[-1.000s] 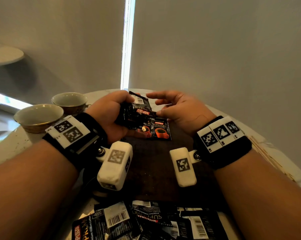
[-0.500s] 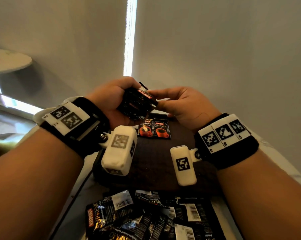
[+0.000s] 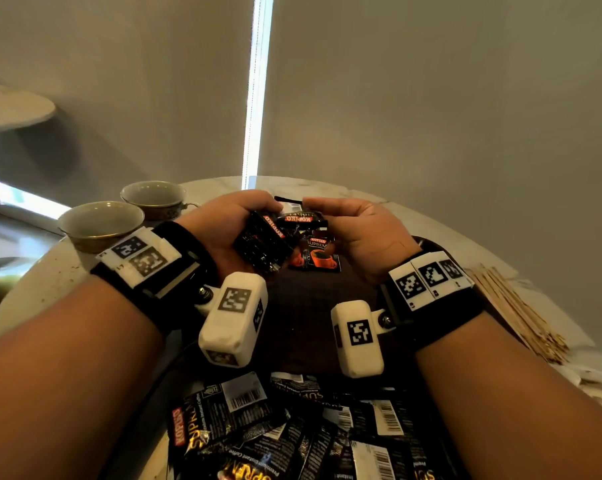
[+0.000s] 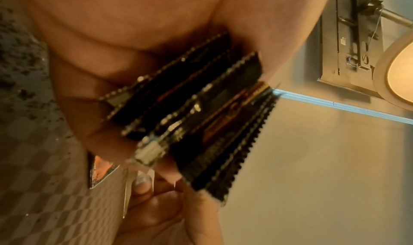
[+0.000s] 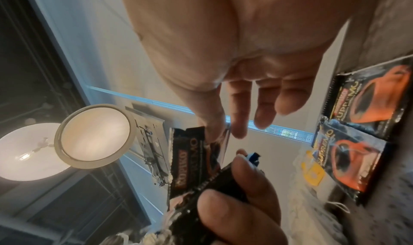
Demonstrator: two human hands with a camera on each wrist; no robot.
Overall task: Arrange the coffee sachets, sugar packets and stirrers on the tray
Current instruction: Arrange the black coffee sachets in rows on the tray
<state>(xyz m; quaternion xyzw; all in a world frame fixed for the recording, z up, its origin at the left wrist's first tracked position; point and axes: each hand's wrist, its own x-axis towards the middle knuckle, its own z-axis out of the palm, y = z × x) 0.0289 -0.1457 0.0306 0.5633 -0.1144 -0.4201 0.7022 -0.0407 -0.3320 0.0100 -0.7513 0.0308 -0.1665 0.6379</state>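
Gripping sachet stack [image 3: 263, 242] — left hand [image 3: 223, 223], right hand [image 3: 358, 225] pinching one sachet [image 3: 298, 218], cups [image 3: 100, 223] nearby

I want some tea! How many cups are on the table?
2. One cup sits at the table's left edge; the other cup stands just behind it, farther away. The arms could hide more.

both hands came back down toward the tray [image 3: 313, 306] — right hand [image 3: 358, 230] now pinching one sachet [image 3: 301, 218].
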